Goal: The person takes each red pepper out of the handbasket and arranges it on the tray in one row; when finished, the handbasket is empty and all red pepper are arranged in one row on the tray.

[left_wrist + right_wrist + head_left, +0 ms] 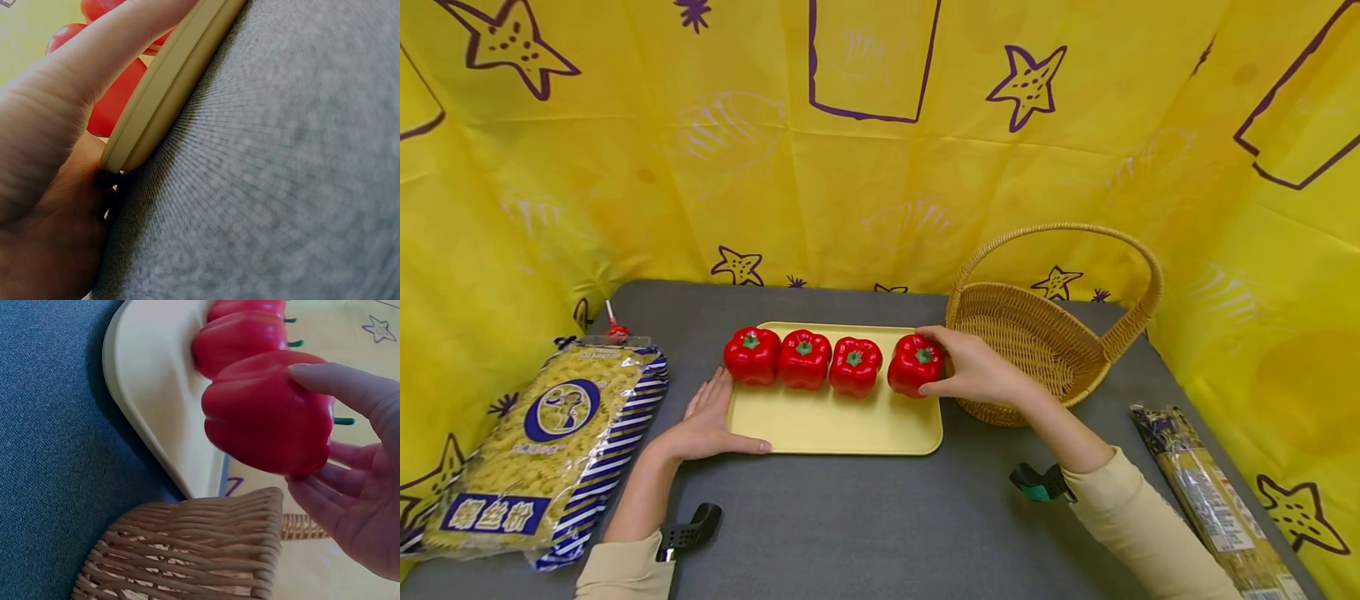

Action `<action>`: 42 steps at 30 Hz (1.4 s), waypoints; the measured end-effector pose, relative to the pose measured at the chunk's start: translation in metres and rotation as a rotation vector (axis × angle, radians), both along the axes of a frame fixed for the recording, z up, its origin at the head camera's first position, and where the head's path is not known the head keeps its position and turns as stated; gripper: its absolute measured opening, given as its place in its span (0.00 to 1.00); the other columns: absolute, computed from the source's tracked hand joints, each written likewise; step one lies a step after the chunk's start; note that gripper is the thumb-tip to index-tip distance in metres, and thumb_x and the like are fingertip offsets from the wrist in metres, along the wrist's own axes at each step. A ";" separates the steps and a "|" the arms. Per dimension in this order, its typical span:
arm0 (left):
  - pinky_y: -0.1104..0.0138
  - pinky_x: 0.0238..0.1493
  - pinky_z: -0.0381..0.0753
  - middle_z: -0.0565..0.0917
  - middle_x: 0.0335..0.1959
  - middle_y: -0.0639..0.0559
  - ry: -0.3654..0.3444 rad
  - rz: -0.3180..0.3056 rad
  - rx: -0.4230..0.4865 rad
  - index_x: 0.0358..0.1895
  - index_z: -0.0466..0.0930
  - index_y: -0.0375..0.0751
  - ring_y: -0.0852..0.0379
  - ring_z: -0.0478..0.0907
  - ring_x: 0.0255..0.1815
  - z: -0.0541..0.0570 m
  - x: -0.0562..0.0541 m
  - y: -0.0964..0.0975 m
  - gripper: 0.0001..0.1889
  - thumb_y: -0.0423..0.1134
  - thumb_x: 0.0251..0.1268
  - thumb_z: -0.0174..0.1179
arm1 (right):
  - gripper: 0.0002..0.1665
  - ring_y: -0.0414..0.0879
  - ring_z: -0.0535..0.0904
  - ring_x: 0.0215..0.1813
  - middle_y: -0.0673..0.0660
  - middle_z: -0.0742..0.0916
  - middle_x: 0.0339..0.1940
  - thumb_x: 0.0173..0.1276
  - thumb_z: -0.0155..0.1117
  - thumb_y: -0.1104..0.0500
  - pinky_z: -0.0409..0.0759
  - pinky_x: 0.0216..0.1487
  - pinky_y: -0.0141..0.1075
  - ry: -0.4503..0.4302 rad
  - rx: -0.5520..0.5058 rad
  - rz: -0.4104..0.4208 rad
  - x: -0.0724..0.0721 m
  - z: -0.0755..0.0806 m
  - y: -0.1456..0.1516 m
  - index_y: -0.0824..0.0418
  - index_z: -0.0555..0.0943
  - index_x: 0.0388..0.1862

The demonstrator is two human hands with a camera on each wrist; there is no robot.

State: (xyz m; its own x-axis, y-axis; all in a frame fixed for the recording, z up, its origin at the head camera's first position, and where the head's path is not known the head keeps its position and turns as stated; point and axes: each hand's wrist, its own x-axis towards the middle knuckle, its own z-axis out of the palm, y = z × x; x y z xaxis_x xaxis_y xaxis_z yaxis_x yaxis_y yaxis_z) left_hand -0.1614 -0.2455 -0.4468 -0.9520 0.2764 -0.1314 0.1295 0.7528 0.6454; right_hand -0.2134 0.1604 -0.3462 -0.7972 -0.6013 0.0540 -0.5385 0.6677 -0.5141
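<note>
My right hand (973, 365) grips a red bell pepper (269, 415) between thumb and fingers, its green stem showing. In the head view this pepper overlaps the right end of a pale yellow tray (835, 427). Three more red peppers stand in a row toward the tray's left: one at the left end (752, 356), one beside it (805, 360), and a third (855, 367) nearest the held one. At the tray's near left corner rests my left hand (703, 425), fingers stretched along the left edge and thumb lying over the front rim.
A wicker basket (1000, 302) with a tall handle stands close to the tray's right end. A large bag of pasta (550, 450) lies at the left, a red lollipop (617, 330) behind it. Another long clear package (1217, 500) lies along the right. Yellow cloth (865, 183) surrounds the grey table (850, 525).
</note>
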 end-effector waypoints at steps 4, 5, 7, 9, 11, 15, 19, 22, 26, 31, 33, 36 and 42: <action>0.37 0.69 0.29 0.35 0.76 0.27 -0.004 0.001 -0.002 0.75 0.32 0.27 0.30 0.30 0.75 0.000 0.000 0.000 0.71 0.62 0.42 0.73 | 0.48 0.52 0.77 0.58 0.59 0.80 0.59 0.54 0.78 0.52 0.77 0.58 0.47 0.005 0.030 0.014 -0.002 -0.003 -0.004 0.65 0.66 0.70; 0.37 0.69 0.29 0.35 0.76 0.27 -0.005 0.002 -0.003 0.75 0.31 0.27 0.30 0.30 0.75 0.000 0.000 0.000 0.71 0.62 0.42 0.73 | 0.48 0.52 0.77 0.58 0.59 0.80 0.59 0.54 0.78 0.53 0.77 0.58 0.47 0.005 0.039 0.018 -0.003 -0.003 -0.005 0.65 0.66 0.70; 0.37 0.69 0.29 0.35 0.76 0.27 -0.006 0.001 -0.004 0.75 0.31 0.27 0.29 0.30 0.75 0.000 0.000 0.000 0.71 0.62 0.42 0.73 | 0.48 0.52 0.77 0.58 0.59 0.80 0.59 0.55 0.77 0.53 0.76 0.59 0.47 0.004 0.055 0.027 -0.004 -0.005 -0.006 0.65 0.65 0.71; 0.37 0.69 0.29 0.35 0.76 0.27 -0.006 0.000 -0.004 0.75 0.31 0.27 0.30 0.30 0.75 0.000 0.000 0.000 0.71 0.62 0.42 0.73 | 0.49 0.52 0.77 0.59 0.60 0.80 0.59 0.55 0.77 0.54 0.76 0.60 0.47 0.009 0.071 0.034 -0.004 -0.006 -0.008 0.66 0.64 0.71; 0.37 0.69 0.29 0.34 0.76 0.28 -0.005 0.000 -0.003 0.75 0.31 0.27 0.30 0.30 0.75 0.000 0.000 0.000 0.71 0.62 0.42 0.73 | 0.49 0.53 0.77 0.59 0.61 0.80 0.60 0.55 0.77 0.54 0.75 0.60 0.47 0.013 0.082 0.038 -0.004 -0.006 -0.009 0.67 0.64 0.71; 0.37 0.69 0.29 0.34 0.76 0.28 -0.004 -0.001 -0.005 0.75 0.31 0.27 0.30 0.30 0.75 0.000 0.000 -0.001 0.71 0.62 0.42 0.73 | 0.49 0.54 0.76 0.60 0.62 0.79 0.61 0.55 0.77 0.55 0.75 0.61 0.47 0.022 0.089 0.050 -0.004 -0.008 -0.011 0.68 0.63 0.71; 0.37 0.69 0.29 0.35 0.76 0.28 -0.002 0.000 -0.005 0.75 0.31 0.27 0.30 0.30 0.75 0.000 0.000 -0.001 0.71 0.62 0.42 0.73 | 0.48 0.54 0.76 0.60 0.63 0.80 0.60 0.55 0.77 0.56 0.75 0.60 0.47 0.028 0.091 0.061 -0.005 -0.011 -0.013 0.68 0.64 0.70; 0.37 0.69 0.29 0.35 0.76 0.28 -0.004 0.001 -0.002 0.75 0.31 0.27 0.30 0.30 0.75 0.000 0.001 -0.001 0.71 0.62 0.42 0.73 | 0.47 0.53 0.77 0.59 0.62 0.80 0.59 0.55 0.77 0.56 0.75 0.60 0.46 0.030 0.096 0.061 -0.006 -0.014 -0.014 0.67 0.65 0.69; 0.37 0.69 0.29 0.35 0.76 0.27 -0.007 0.000 0.000 0.75 0.32 0.27 0.30 0.30 0.75 0.000 0.001 0.000 0.71 0.62 0.42 0.73 | 0.47 0.53 0.77 0.58 0.61 0.80 0.58 0.55 0.77 0.55 0.76 0.59 0.46 0.021 0.110 0.058 -0.007 -0.016 -0.017 0.66 0.65 0.69; 0.37 0.69 0.29 0.35 0.76 0.27 -0.006 0.005 0.000 0.75 0.32 0.26 0.30 0.30 0.75 -0.001 0.001 0.000 0.71 0.62 0.42 0.73 | 0.47 0.53 0.77 0.58 0.61 0.80 0.58 0.56 0.76 0.54 0.75 0.60 0.46 0.016 0.128 0.055 -0.008 -0.016 -0.018 0.66 0.64 0.70; 0.37 0.69 0.29 0.35 0.76 0.27 -0.004 0.006 -0.001 0.75 0.32 0.26 0.30 0.30 0.75 -0.001 0.001 0.000 0.71 0.62 0.41 0.73 | 0.48 0.53 0.77 0.59 0.61 0.80 0.58 0.56 0.76 0.54 0.75 0.60 0.46 0.014 0.133 0.054 -0.008 -0.016 -0.018 0.65 0.63 0.70; 0.37 0.69 0.29 0.35 0.76 0.27 0.000 0.007 -0.003 0.75 0.32 0.26 0.30 0.30 0.75 -0.002 0.000 0.000 0.71 0.62 0.41 0.74 | 0.49 0.53 0.76 0.59 0.62 0.80 0.59 0.56 0.76 0.53 0.74 0.61 0.47 0.006 0.135 0.053 -0.008 -0.016 -0.018 0.65 0.63 0.71; 0.36 0.69 0.29 0.35 0.76 0.27 -0.008 0.010 -0.004 0.75 0.32 0.26 0.30 0.30 0.75 -0.002 0.000 0.000 0.71 0.62 0.41 0.73 | 0.50 0.54 0.75 0.61 0.62 0.78 0.61 0.58 0.75 0.51 0.73 0.62 0.47 -0.017 0.145 0.035 -0.009 -0.017 -0.018 0.65 0.61 0.73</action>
